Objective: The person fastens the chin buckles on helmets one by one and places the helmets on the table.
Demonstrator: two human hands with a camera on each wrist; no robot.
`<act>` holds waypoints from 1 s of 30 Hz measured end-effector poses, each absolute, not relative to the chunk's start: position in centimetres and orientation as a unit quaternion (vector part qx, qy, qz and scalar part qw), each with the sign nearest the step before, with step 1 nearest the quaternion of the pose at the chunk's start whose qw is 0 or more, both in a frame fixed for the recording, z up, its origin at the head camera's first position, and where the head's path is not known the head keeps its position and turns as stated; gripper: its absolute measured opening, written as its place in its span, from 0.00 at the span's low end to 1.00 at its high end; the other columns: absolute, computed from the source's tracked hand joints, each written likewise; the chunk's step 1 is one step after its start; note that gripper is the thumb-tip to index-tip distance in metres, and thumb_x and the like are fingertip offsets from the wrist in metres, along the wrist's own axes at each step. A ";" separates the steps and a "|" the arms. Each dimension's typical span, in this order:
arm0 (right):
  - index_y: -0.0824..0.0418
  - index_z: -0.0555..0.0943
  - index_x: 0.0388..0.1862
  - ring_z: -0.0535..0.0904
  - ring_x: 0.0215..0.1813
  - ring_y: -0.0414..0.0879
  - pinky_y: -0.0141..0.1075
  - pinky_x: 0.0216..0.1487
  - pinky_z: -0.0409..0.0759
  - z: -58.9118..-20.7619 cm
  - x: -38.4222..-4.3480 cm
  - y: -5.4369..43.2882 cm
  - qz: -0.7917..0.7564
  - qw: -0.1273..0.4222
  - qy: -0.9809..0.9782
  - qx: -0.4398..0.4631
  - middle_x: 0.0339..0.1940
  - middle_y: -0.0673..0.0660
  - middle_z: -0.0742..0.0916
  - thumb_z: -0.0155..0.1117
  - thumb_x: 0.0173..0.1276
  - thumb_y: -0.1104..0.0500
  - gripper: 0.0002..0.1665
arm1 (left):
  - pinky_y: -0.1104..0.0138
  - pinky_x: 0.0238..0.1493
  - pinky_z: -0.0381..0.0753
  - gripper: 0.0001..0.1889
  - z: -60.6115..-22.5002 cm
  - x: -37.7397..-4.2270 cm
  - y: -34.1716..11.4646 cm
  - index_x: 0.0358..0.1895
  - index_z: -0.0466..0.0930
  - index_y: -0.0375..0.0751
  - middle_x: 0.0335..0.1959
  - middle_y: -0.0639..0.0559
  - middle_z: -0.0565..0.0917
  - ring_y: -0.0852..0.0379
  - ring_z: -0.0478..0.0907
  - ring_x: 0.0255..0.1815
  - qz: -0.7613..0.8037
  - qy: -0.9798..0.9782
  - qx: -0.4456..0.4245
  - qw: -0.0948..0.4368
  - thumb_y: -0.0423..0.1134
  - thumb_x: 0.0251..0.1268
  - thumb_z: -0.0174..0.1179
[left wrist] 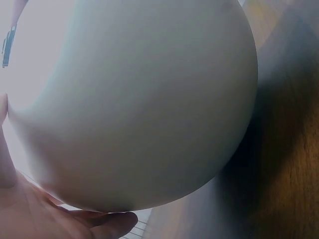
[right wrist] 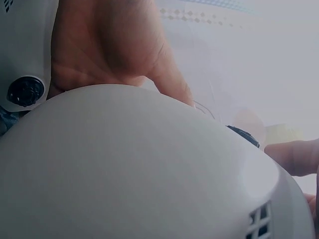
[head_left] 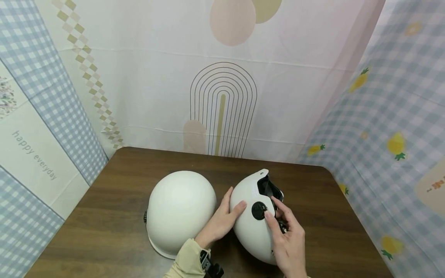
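A white helmet lies tipped on its side, its opening with dark lining facing right. My left hand holds the far left of its shell, thumb on top and fingers spread along the curve. At the right rim my right hand grips the edge, with the thumb at a round black disc on the helmet's side. A black strap or buckle piece shows partly behind those fingers. In the right wrist view, the shell fills the foreground, with a small vent grille.
Just left of my left hand, a second white helmet sits dome up, with a black knob at its left side. Both are on a dark wooden table. Patterned cloth hangs behind and at both sides.
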State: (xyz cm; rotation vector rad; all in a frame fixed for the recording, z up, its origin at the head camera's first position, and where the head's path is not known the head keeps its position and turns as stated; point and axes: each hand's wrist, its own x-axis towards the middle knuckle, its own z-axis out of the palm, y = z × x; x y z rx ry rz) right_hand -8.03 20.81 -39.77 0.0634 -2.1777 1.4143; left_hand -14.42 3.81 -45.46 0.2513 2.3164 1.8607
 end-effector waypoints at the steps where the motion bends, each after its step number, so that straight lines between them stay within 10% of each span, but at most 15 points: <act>1: 0.43 0.81 0.57 0.75 0.31 0.43 0.29 0.31 0.72 -39.8 -8.0 20.8 0.525 0.271 -0.807 0.025 0.30 0.49 0.80 0.68 0.65 0.63 0.24 | 0.44 0.69 0.53 0.46 -45.5 -14.4 3.8 0.79 0.41 0.45 0.78 0.43 0.49 0.45 0.50 0.76 0.622 0.774 0.084 0.080 0.67 0.68 0.48; 30: 0.49 0.83 0.56 0.76 0.30 0.43 0.27 0.33 0.73 -39.6 -8.5 21.5 0.545 0.257 -0.798 -0.015 0.29 0.52 0.82 0.67 0.66 0.62 0.19 | 0.45 0.69 0.53 0.46 -45.8 -14.7 3.8 0.79 0.40 0.45 0.78 0.43 0.49 0.45 0.50 0.75 0.630 0.767 0.092 0.079 0.66 0.69 0.49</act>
